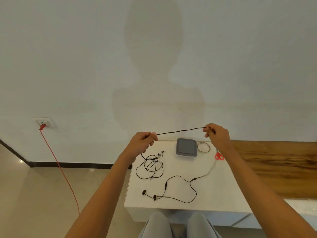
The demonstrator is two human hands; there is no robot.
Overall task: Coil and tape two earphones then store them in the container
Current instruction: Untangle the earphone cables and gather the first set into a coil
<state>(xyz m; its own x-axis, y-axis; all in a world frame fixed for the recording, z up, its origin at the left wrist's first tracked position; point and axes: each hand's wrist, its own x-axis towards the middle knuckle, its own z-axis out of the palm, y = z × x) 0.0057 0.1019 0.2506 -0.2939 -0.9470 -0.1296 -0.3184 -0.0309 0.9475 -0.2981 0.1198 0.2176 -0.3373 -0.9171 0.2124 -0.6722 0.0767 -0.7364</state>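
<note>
Both hands are raised above the white table (223, 194). My left hand (142, 143) and my right hand (217, 134) each pinch a black earphone cable (181, 131), which is stretched between them. From my right hand the cable drops to the table, passes a splitter (194, 178) and ends in two earbuds (149, 194) at the front left. A second black earphone (151, 166) lies in a loose tangle just under my left hand. The grey container (186, 148) with its lid on sits at the table's back. Beside it lies a tape roll (203, 147).
Red-handled scissors (219, 156) lie right of the tape roll, partly behind my right forearm. A red cord (58, 167) runs from a wall socket (45, 124) down across the floor at left. A wooden surface (274, 162) adjoins the table on the right. My knees (178, 225) are below the table's front edge.
</note>
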